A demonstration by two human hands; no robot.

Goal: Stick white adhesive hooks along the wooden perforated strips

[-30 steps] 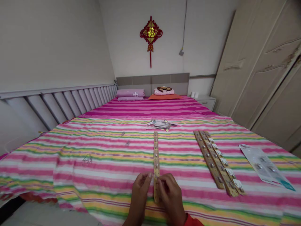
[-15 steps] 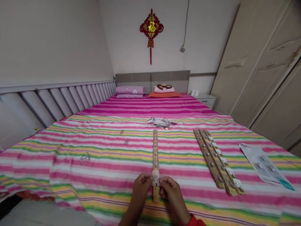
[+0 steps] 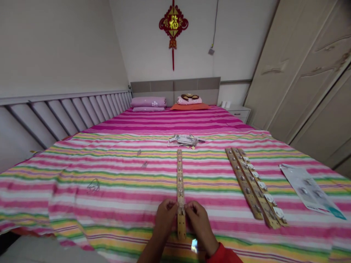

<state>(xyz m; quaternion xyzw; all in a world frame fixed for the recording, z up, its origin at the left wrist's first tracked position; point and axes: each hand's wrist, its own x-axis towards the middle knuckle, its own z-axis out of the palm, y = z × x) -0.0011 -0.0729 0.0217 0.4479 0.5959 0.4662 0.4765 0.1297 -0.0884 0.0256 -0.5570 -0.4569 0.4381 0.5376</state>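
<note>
A wooden strip (image 3: 180, 182) is laid lengthwise on a striped bedspread (image 3: 109, 204), pointing straight ahead from the wearer, with small metal studs set along it. The left hand (image 3: 165, 219) and right hand (image 3: 197, 223) are held at either side of it near its near end, their fingers pinched together on the strip, though the exact contact is partly hidden by the fingertips. A red sleeve (image 3: 222, 254) is seen at the right wrist. A small shiny scrap (image 3: 194, 245) lies just beside the strip's near end, below the right hand. To the right, two more strips (image 3: 246, 186) are laid side by side, with white round caps set along them. Further right, a clear blister sheet (image 3: 308, 190) is laid, with round pieces held in its pockets. Beyond the far end of the first strip, a heap of foil packaging (image 3: 183, 140) is placed, and small bits (image 3: 144, 164) are scattered to its left.
</note>
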